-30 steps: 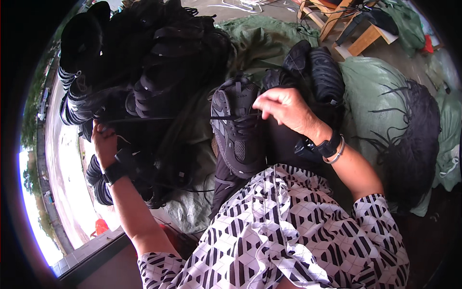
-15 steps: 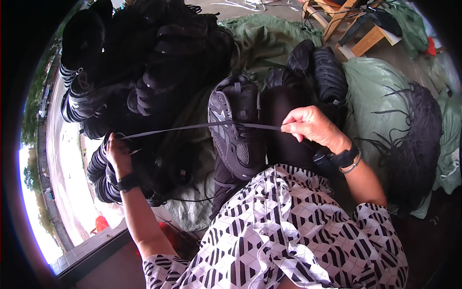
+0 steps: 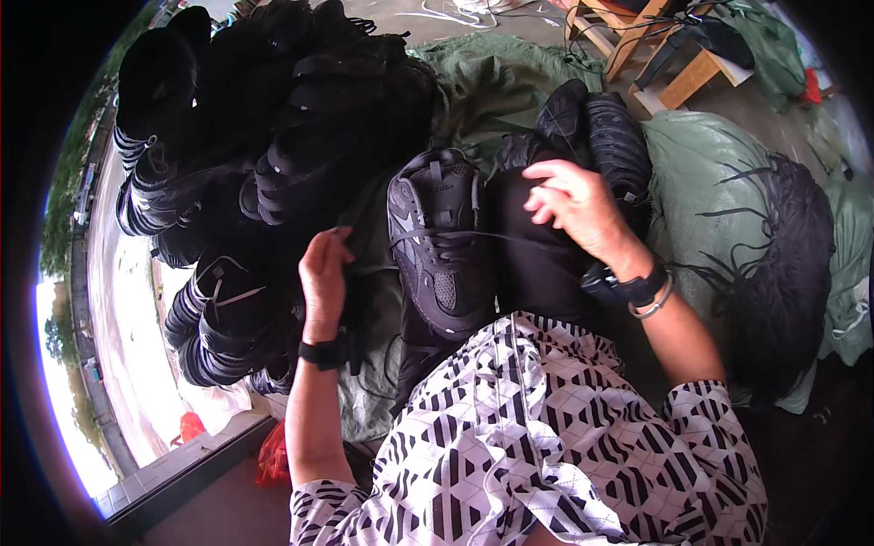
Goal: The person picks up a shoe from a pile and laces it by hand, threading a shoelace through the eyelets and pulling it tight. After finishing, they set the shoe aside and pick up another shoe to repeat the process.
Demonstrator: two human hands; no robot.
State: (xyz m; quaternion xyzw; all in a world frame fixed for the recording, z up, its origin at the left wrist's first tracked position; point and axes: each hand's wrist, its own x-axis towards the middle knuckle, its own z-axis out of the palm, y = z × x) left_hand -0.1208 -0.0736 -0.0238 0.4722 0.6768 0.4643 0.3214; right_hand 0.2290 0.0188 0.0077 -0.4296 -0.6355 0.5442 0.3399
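A black shoe upper [image 3: 441, 264] with a grey side mark rests on my left thigh, its toe toward me. A dark lace [image 3: 510, 240] runs across its eyelets, and its ends hang slack on both sides. To the left of the upper, my left hand [image 3: 324, 275] is raised with thumb and fingertips slightly apart; no lace shows in it. My right hand [image 3: 583, 211] hovers above my right thigh, fingers loosely bent and spread, nothing visible between them. The lace's right end passes below that hand, where it is lost against dark trousers.
Stacked black shoe uppers [image 3: 319, 118] rise at the left, with more uppers [image 3: 218, 318] nearer me. Further uppers [image 3: 619, 141] lie beyond my right knee. A bundle of dark laces [image 3: 783, 264] drapes over a green sack [image 3: 692, 173] at the right. Behind stands a wooden stool [image 3: 701, 80].
My left hand has let go of the lace and come in toward the upper. My right hand has risen slightly and its fingers have opened. The taut lace has gone slack.
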